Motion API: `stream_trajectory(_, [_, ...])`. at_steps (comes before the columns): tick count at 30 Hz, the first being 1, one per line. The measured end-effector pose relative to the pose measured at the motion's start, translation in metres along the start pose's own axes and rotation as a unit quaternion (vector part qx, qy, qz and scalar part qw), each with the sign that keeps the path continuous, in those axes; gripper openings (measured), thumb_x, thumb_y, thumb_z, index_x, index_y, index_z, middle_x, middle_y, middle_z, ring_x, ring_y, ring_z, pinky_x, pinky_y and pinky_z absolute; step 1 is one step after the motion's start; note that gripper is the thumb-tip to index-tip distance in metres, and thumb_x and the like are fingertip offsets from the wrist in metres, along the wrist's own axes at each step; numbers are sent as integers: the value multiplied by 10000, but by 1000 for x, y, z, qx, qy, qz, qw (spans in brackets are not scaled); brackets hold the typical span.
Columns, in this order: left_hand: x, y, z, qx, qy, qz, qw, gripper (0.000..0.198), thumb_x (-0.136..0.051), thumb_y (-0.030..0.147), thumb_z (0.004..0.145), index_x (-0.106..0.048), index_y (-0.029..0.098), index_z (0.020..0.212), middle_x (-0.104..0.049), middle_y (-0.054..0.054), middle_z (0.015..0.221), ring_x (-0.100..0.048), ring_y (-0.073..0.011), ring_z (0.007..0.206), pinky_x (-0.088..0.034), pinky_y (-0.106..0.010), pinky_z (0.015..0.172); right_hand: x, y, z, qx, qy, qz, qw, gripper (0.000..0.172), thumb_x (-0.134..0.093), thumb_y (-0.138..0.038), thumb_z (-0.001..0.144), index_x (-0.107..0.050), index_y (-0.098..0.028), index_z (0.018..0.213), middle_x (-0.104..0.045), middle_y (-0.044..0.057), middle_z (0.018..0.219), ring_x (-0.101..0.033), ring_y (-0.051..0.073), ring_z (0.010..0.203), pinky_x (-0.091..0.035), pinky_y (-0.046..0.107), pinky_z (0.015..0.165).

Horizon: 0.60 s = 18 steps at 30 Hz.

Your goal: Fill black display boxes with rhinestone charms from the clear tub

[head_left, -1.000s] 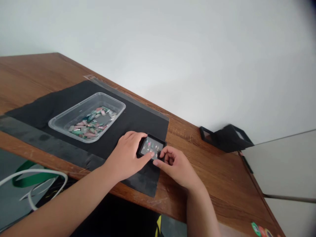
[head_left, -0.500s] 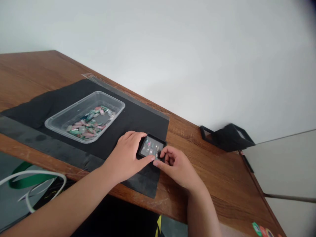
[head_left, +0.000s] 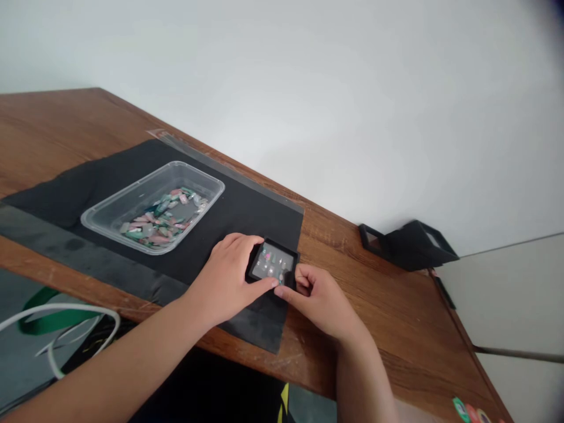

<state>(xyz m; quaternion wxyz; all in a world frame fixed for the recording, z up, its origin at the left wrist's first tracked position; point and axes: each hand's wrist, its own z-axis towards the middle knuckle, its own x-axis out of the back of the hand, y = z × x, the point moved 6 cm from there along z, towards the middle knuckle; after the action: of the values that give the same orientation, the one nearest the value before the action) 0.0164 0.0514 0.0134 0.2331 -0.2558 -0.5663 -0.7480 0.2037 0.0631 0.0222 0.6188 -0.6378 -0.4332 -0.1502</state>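
Observation:
A small square black frame (head_left: 274, 262) with a pale, see-through face lies tilted near the right end of a black mat (head_left: 247, 217). Several tiny coloured and silvery pieces show in its face. My left hand (head_left: 231, 276) grips the frame from the left, fingers at its far left corner and thumb along the near edge. My right hand (head_left: 319, 296) holds the near right corner, with its thumb at the near edge and its fingers curled against the right side. The two thumb tips almost meet. What lies under the fingertips is hidden.
A clear plastic tub (head_left: 152, 208) of pink, green and white pieces stands on the mat to the left. Black boxes (head_left: 408, 244) sit against the wall on the wooden table (head_left: 352, 282). Coloured round items (head_left: 471, 411) lie at lower right; a white cable (head_left: 83, 308) hangs at left.
My right fingers have shifted from over the frame's face to its right side and curled more. My left hand keeps its hold. The view has moved very slightly.

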Motion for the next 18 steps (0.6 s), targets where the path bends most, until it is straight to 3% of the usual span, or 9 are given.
stream_trajectory(13, [0,-1,0,5,9,-13,1000,571,-740,433,788,-536,213,1274,-645,-127,1290,-517,-352,1288,-400,-558,1089,-1,0,1,-11,-3,20,1000,528,-761,-423,803,-291,-225,664,-336,-77,624,-306,100,586,-248,255,534])
stream_trajectory(18, [-1,-3,1,22,9,-20,999,680,-750,431,767,-490,167,1338,-629,-156,1326,-509,-355,1301,-379,-556,1114,-1,2,2,-10,-8,33,999,535,-757,-433,808,-285,-226,666,-322,-81,623,-299,100,585,-244,254,537])
